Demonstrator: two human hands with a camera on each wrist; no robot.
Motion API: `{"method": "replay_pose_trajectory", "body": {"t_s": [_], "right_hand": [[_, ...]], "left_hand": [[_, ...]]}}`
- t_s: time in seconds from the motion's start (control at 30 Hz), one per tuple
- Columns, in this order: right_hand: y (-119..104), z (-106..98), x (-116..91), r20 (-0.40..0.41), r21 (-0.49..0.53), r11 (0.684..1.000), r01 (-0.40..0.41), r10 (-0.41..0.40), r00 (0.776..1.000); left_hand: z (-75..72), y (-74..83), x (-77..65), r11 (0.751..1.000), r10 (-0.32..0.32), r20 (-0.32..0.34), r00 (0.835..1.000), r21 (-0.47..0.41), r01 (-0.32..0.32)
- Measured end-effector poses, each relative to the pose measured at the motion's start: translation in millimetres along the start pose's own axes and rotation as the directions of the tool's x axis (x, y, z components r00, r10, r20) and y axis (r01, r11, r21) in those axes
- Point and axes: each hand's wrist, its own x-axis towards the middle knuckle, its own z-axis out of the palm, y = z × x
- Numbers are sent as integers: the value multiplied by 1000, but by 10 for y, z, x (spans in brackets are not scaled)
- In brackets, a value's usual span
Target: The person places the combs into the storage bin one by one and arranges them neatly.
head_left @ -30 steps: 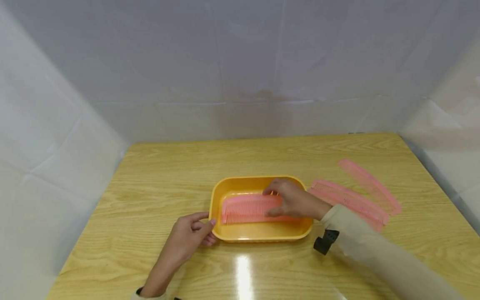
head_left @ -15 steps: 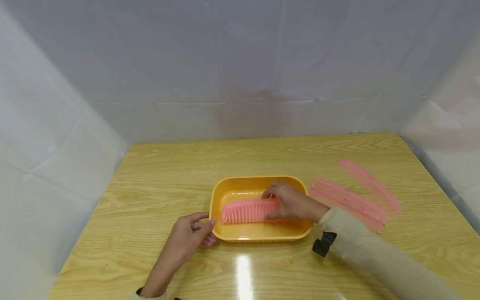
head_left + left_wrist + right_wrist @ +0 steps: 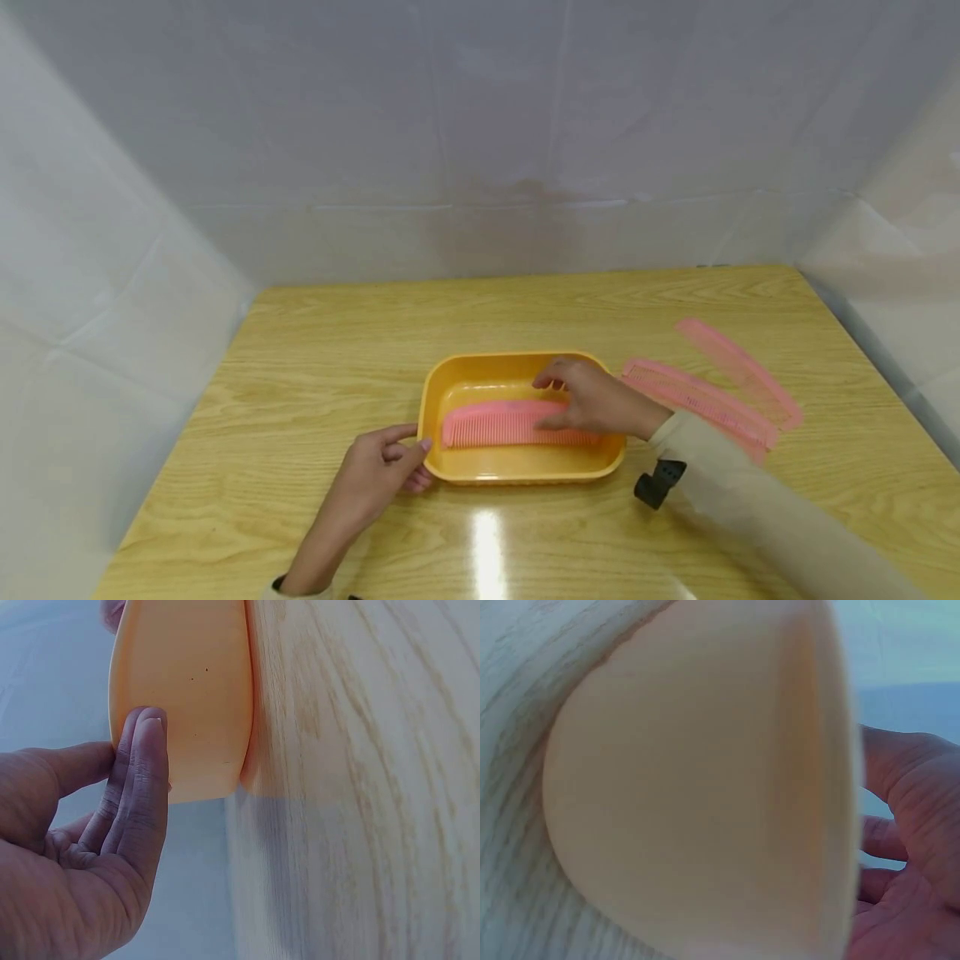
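Note:
A pink comb (image 3: 491,425) lies lengthwise in a yellow plastic tray (image 3: 517,479), its teeth toward the near side. My left hand (image 3: 375,475) pinches the tray's left rim; in the left wrist view the thumb is at the rim and the fingers (image 3: 142,780) lie against the outer wall. My right hand (image 3: 600,400) is over the tray's right half with bent, parted fingers. The thumb is over the comb and the other fingertips are apart from its back. In the right wrist view the tray's wall (image 3: 682,780) hides the right fingertips.
To the right of the tray, more pink combs (image 3: 697,404) overlap on the wooden table (image 3: 337,350), partly behind the right forearm. Another comb (image 3: 738,371) lies slanted beyond them. White sheeting (image 3: 480,167) encloses the back and sides.
The comb in the tray has shifted slightly toward the near side. My right hand's fingers have come off its back, and the hand has moved a little right. The left hand stays put.

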Motion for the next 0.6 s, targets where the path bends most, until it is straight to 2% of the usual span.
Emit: {"method": "replay_pose_trajectory", "body": {"t_s": [0.27, 0.6], "right_hand": [[51, -174, -91, -21, 45, 997, -65, 66, 998], [183, -377, -235, -89, 24, 995, -94, 95, 991]], "left_hand": [[-17, -2, -2, 1000, 16, 13, 1000, -2, -16], [-6, 0, 1, 1000, 2, 5, 1000, 0, -2]]}}
